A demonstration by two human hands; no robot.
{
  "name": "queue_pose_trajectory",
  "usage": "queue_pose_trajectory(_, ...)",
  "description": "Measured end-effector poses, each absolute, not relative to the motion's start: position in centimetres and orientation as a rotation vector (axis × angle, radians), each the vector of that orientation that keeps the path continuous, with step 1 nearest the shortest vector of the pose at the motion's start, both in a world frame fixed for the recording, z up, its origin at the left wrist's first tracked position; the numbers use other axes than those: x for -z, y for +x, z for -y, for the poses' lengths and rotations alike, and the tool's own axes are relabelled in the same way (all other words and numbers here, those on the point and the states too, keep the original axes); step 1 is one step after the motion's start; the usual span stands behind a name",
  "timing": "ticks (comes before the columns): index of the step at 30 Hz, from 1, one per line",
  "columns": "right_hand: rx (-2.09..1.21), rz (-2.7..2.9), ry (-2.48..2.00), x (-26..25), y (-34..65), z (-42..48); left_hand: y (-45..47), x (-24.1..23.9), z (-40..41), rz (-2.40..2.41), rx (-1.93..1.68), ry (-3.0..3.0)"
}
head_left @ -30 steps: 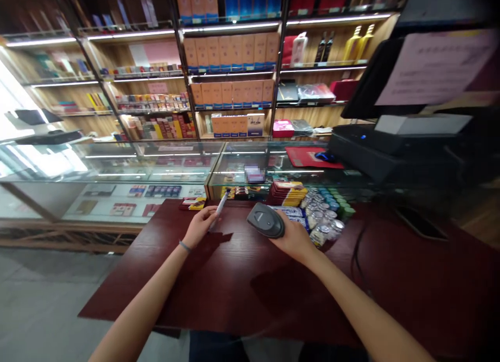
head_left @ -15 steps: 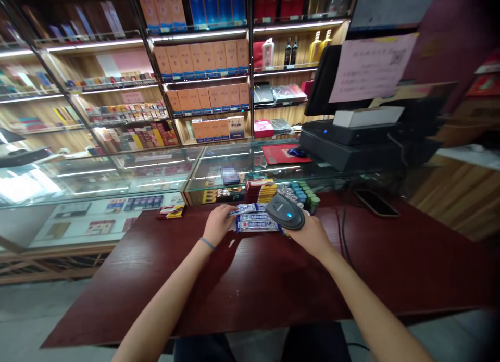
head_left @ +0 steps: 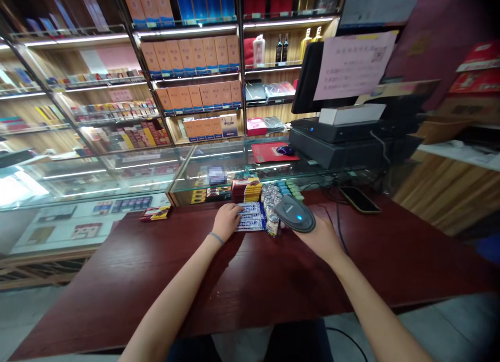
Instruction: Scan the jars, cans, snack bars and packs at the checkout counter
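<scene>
My right hand (head_left: 319,238) grips a dark grey handheld barcode scanner (head_left: 295,213) with a blue light on top, held just above the dark red table (head_left: 250,278). My left hand (head_left: 226,220) rests on the left end of a small stack of blue-and-white packs (head_left: 252,223) lying flat on the table, fingers curled over them. Right of the packs stand several small silver-topped tins (head_left: 272,222), close under the scanner's nose.
A stack of red-and-yellow packs (head_left: 246,188) and green-capped jars (head_left: 294,189) sit behind. A black phone (head_left: 359,199) lies at the right, near a cable (head_left: 339,227). A till with screen (head_left: 344,138) stands on the glass counter (head_left: 183,166). A small packet (head_left: 155,213) lies far left. Shelves of goods behind.
My left hand put down the thin pack it held upright and now lies on the blue-and-white stack. The scanner moved right, its light came on. My view swung right.
</scene>
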State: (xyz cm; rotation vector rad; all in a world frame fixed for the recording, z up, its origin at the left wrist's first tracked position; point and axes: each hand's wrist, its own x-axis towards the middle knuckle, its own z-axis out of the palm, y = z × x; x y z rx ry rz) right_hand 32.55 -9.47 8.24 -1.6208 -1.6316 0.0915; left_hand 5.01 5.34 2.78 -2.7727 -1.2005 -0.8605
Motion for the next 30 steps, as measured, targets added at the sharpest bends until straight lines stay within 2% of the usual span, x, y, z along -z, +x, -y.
queue_pose_trajectory(22,-0.064,1.578,-1.605,-9.5,30.4,7.8,4.3,-3.1,-5.4,1.151,1.035,-2.771)
queue_pose_trajectory(30,0.013,1.588,-1.512,-10.2,28.2,4.3,0.1,-3.6,-5.9,1.266,1.266,-2.653)
